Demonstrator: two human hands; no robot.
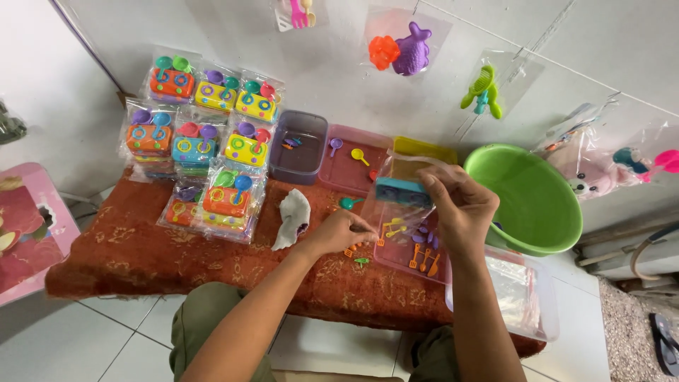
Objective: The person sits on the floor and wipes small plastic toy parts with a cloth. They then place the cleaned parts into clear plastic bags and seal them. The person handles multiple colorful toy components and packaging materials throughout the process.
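My right hand (458, 207) holds up a clear plastic bag (397, 205) with a blue toy stove (403, 192) inside it. My left hand (341, 232) pinches a small yellow toy utensil (390, 230) at the bag's lower edge. Under the bag lies a pink tray (414, 260) of small orange, yellow and purple toy utensils. A few loose utensils (356, 255) lie on the red patterned cloth (134, 255) near my left hand.
Several bagged toy stove sets (201, 141) are stacked at the left. A purple tray (298, 147), a pink tray (351, 170) and a yellow tray (423, 150) stand behind. A green basin (530, 198) sits right, a clear box (520, 297) in front, a white cloth (291, 216) centre.
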